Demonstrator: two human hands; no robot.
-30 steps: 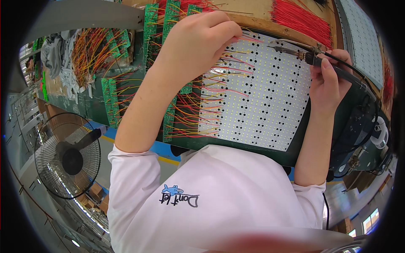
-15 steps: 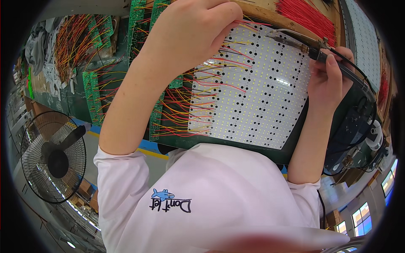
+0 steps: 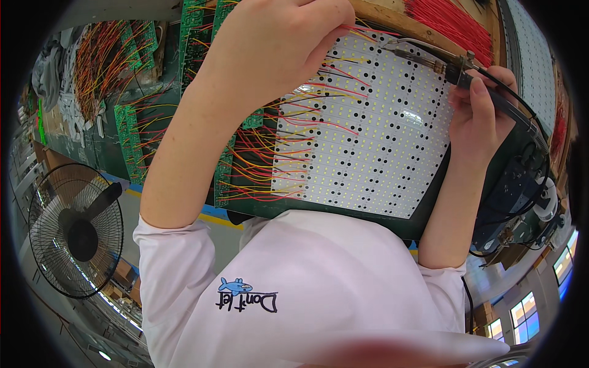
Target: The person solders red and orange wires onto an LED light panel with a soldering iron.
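Observation:
My right hand [image 3: 481, 116] is wrapped around the dark handle of a soldering iron [image 3: 453, 73], which has a thin metal solder-feed tube [image 3: 417, 42] along it. Its tip points left, over the top of a white LED panel [image 3: 362, 147] dotted with yellow chips and black spots. At the panel's upper left, my left hand [image 3: 288, 46] is closed in a pinch. Thin red and yellow wires [image 3: 366, 32] come out beside its fingertips, toward the iron's tip. Below that hand, more wires run from green circuit boards [image 3: 223, 175] onto the panel's left part.
A bundle of red wires [image 3: 451, 27] lies behind a wooden strip at the top right. More wired boards [image 3: 129, 138] and a wire heap [image 3: 101, 67] are on the left. A black fan [image 3: 80, 236] stands at the lower left. The iron's cable [image 3: 545, 156] hangs at the right.
Both hands stay almost in place. The iron has shifted very slightly, and its feed tube end now sits a little farther left of the tip.

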